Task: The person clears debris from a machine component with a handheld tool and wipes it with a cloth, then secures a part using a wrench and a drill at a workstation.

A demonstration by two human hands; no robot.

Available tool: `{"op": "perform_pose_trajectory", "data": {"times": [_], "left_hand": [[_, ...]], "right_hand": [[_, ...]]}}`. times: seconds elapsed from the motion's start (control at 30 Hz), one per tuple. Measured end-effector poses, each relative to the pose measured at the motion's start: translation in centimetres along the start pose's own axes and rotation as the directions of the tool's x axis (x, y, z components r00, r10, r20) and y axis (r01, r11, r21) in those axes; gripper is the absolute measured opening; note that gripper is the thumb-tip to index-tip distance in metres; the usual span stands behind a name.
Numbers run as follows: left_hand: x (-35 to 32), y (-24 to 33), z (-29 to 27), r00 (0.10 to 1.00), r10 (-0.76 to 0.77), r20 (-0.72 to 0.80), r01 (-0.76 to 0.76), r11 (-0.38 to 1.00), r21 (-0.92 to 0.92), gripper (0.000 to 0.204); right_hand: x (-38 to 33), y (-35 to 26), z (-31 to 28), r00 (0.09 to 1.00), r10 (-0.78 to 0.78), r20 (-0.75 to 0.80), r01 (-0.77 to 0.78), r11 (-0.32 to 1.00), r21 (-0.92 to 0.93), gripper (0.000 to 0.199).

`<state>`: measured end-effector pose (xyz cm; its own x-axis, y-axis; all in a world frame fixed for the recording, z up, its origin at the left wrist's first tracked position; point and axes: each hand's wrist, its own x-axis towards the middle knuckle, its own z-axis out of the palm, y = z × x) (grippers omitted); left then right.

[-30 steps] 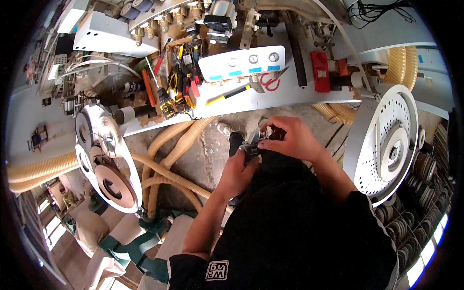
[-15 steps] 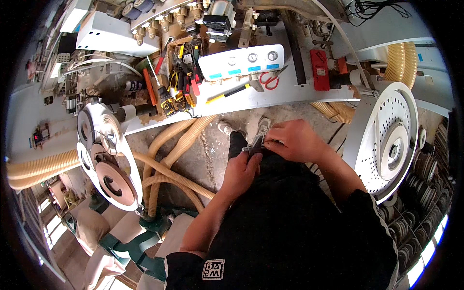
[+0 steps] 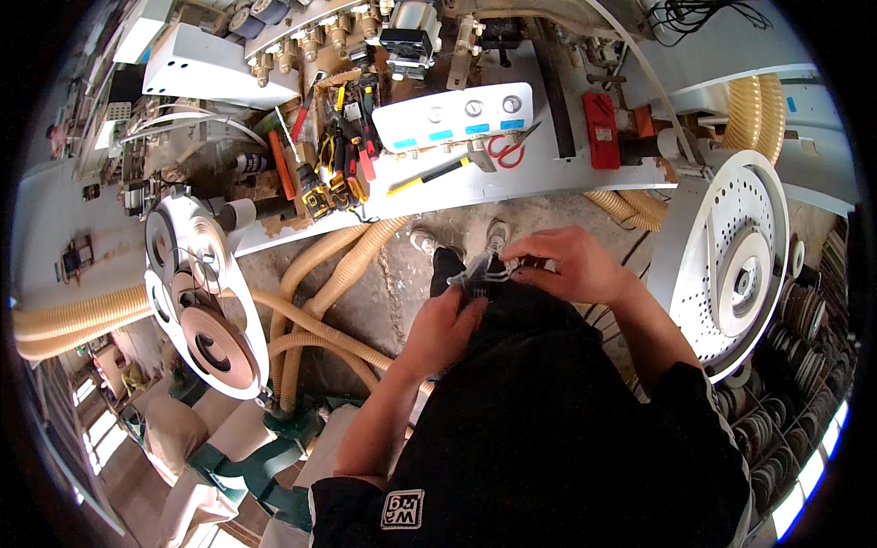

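In front of my body, above my shoes, my left hand (image 3: 445, 327) is closed on the lower end of a small clear plastic bag (image 3: 480, 270). Something dark shows at the bag's lower part, too small to make out. On the other side of the bag, my right hand (image 3: 565, 263) has its fingers bent together in a pinch. A small whitish bit shows at those fingertips; what it is, I cannot tell.
A grey bench edge (image 3: 539, 187) runs ahead, with a white gauge panel (image 3: 452, 119), red-handled scissors (image 3: 505, 152) and a yellow-and-black drill (image 3: 317, 194). Belt wheels stand left (image 3: 215, 324) and right (image 3: 744, 274). Tan hoses (image 3: 315, 320) cross the floor at left.
My hands have moved a little apart, the left one down and leftward, the right one slightly right. More of the clear bag now shows between them.
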<state>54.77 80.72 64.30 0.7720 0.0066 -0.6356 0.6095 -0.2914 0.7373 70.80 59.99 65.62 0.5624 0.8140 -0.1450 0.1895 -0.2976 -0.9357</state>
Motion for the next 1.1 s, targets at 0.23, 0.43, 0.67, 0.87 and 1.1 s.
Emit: {"op": "perform_pose_trajectory", "data": {"times": [0.23, 0.43, 0.67, 0.87, 1.1], "left_hand": [[-1.5, 1.4, 0.6, 1.0, -0.012, -0.01, 0.015, 0.937, 0.349, 0.045], [-1.9, 1.8, 1.5, 0.996, -0.085, -0.003, 0.073, 0.834, 0.546, 0.044], [-2.3, 1.7, 2.0, 0.985, -0.123, 0.124, 0.028, 0.814, 0.58, 0.046], [-1.5, 2.6, 1.9, 0.98, -0.138, 0.144, 0.015, 0.77, 0.638, 0.047], [-1.5, 1.9, 2.2, 0.99, -0.093, 0.102, 0.012, 0.795, 0.607, 0.05]], "right_hand": [[-1.0, 0.7, 1.4, 0.992, 0.033, 0.125, -0.009, 0.983, -0.184, 0.018], [-2.3, 0.8, 3.7, 0.971, 0.231, 0.056, -0.204, 0.93, -0.306, 0.018], [-2.9, 1.6, 3.7, 0.82, 0.538, 0.196, -0.514, 0.843, -0.161, 0.026], [-2.3, 3.6, 3.2, 0.831, 0.509, 0.223, -0.532, 0.845, 0.054, 0.029], [-3.9, 2.1, 5.0, 0.892, 0.41, -0.187, -0.357, 0.896, 0.262, 0.012]]}}
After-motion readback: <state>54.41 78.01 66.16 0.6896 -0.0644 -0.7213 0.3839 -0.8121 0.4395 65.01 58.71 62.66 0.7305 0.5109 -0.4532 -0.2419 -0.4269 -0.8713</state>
